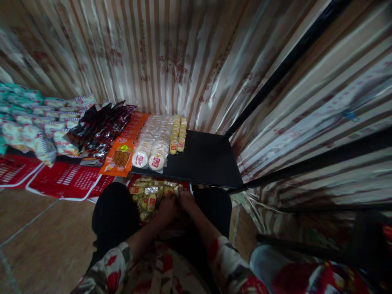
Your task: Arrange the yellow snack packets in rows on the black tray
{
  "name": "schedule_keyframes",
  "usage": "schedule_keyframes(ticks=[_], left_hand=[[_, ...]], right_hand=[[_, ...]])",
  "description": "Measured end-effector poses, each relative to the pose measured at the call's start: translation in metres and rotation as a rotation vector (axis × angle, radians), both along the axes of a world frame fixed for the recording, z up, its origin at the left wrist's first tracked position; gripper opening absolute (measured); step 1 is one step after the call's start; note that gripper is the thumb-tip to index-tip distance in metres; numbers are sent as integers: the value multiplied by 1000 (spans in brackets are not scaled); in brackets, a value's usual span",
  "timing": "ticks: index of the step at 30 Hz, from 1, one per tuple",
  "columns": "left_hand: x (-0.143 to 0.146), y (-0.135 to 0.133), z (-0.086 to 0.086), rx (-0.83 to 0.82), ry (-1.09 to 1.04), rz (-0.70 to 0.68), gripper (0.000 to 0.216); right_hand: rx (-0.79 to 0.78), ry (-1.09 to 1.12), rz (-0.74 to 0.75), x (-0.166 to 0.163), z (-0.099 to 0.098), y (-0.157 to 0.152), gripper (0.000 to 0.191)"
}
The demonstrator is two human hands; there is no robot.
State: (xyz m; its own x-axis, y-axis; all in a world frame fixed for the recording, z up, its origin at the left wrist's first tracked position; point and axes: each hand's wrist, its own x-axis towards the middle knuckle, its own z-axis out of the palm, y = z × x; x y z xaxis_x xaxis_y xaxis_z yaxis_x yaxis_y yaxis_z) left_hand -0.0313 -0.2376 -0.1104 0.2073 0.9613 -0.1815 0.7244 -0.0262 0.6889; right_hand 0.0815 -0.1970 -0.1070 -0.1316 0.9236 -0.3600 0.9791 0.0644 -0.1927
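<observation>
Between my knees sits a red basket (191, 188) holding many small yellow wrapped snack packets (152, 201). My left hand (168, 207) is over the packets, its fingers curled in and dim. Close beside it, my right hand (186, 200) is closed at the basket's right side. What either hand grips, if anything, I cannot make out. Just beyond the basket, two rows of similar yellow packets (173, 145) stand on a black shelf (208, 157). To their left are rows of round white wrapped crackers (157, 161).
Further left on the shelf lie orange snack bags (118, 157), dark bags (105, 126) and white-and-teal bags (33, 134). Red baskets (64, 179) stand below. Black frame bars (275, 77) and striped plastic sheeting (183, 57) bound the right and back.
</observation>
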Motion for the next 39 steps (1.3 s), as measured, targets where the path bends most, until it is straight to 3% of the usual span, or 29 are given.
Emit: schedule_keyframes(ticks=[5,10,13,16,21,25,30,34,37,39], left_hand=[[-6,0,2,-56,-25,27,31],[-11,4,2,-78,-120,178,37],[-10,15,9,-72,-278,297,47],[-7,23,20,-121,-526,316,48],[-6,26,32,-292,-895,394,39],[-6,30,37,-348,-988,520,35],[0,35,52,-345,-1013,619,28],[4,41,67,-267,-946,600,25],[2,47,77,-183,-838,523,25],[-2,53,83,-120,-740,466,26]], right_hand=[[-44,-4,-18,-2,4,-2,36],[-21,495,-134,14,20,-9,30],[-200,909,-384,23,29,-12,25],[-339,1218,-614,30,38,-14,27],[-359,1374,-730,32,60,-11,24],[-278,1484,-771,25,71,-7,26],[-174,1555,-782,16,68,-4,33],[-46,1493,-753,16,62,0,39],[168,1270,-678,22,65,4,44],[356,1018,-531,27,73,6,45]])
